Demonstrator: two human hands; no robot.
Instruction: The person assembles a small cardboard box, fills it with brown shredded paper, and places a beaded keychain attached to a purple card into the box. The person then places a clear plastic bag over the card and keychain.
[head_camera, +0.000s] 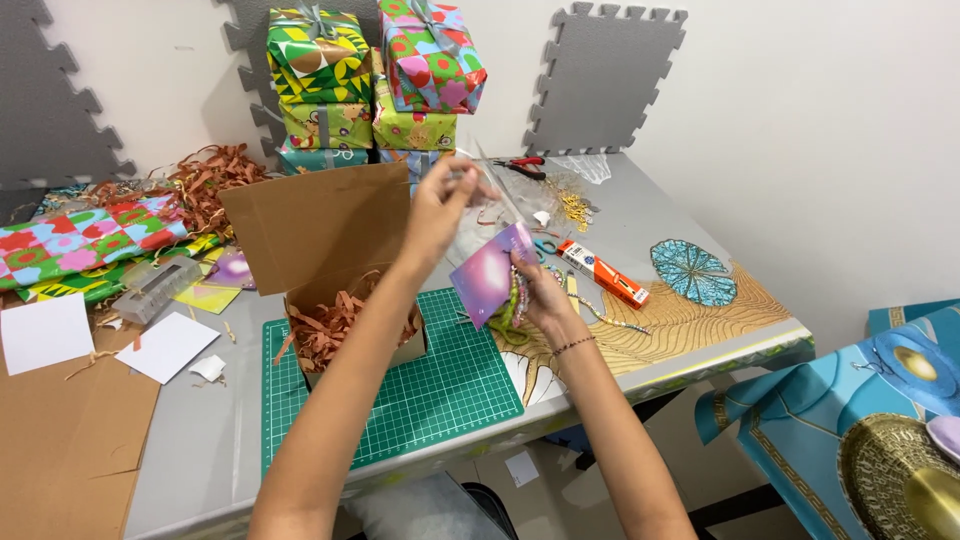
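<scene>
My right hand (537, 288) holds a purple and pink card (487, 272) together with a beaded bracelet (516, 297) that hangs against it. My left hand (440, 205) is raised above the card and pinches the top of a clear plastic sleeve (497, 195). Both hands hover over the right edge of a green cutting mat (440, 385). Just left of them stands an open brown cardboard box (330, 250) filled with brown shredded paper (335, 325), its flap upright.
Wrapped gift boxes (370, 85) are stacked at the back wall. Red-handled pliers (520, 165), an orange box (603, 273), gold bits and beads lie to the right. Patterned wrapping paper (80, 240), white cards (45, 330), a tape dispenser (155, 288) and flat cardboard (70, 430) lie left.
</scene>
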